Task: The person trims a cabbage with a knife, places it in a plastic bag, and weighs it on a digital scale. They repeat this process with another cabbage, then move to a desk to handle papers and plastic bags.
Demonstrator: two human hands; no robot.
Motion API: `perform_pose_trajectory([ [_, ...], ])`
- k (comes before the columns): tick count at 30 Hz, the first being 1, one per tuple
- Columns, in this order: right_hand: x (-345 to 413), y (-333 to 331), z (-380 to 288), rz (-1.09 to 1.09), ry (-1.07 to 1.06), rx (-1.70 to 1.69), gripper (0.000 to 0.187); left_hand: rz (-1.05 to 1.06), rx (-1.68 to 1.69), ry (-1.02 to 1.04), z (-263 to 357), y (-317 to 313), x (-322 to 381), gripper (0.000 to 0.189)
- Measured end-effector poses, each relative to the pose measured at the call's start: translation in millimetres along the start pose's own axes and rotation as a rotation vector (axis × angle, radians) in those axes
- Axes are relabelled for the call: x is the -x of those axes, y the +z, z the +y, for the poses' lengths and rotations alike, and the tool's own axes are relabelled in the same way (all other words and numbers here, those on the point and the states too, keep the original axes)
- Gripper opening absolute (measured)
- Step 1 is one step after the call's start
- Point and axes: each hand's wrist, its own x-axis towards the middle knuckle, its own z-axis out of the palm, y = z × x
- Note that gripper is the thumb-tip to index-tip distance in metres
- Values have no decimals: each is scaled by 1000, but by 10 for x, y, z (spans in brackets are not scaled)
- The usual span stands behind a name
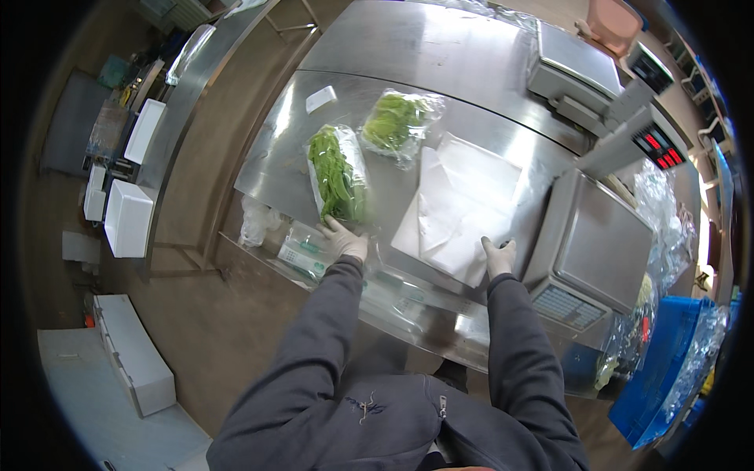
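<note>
My gloved left hand [346, 240] touches the near end of a clear plastic bag of leafy greens [336, 176] lying on the steel table [383, 200]. A second bag of lighter green leaves [397, 123] lies beyond it. My gloved right hand [500, 256] is at the near right edge of a stack of white paper sheets [465, 206], with thumb and fingers apart; a small dark thing shows at its fingers, too small to name. Printed plastic bags [303, 250] lie along the near edge of the table, below my left hand.
A weighing scale [604, 241] with a lit red display stands right of the paper, another scale [577, 59] behind it. A blue crate [660, 365] is at the lower right. A small white object [321, 99] lies at the table's far left. White foam boxes [128, 218] stand on the left bench.
</note>
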Motion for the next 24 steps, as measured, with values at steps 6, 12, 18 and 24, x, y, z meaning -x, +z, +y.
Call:
perform_pose_trajectory([
  [6, -302, 679, 127, 47, -61, 51, 57, 91, 693, 212, -596, -828, -1432, 32],
  [12, -352, 593, 217, -23, 113, -513, 35, 83, 780, 752, 237, -2969, -2677, 25],
  [18, -113, -61, 234, 24, -45, -140, 34, 807, 46, 1171, -165, -3746, -2988, 29],
  [24, 135, -622, 356, 48, -174, -90, 33, -9, 1622, 579, -1156, -3149, -3013, 31],
])
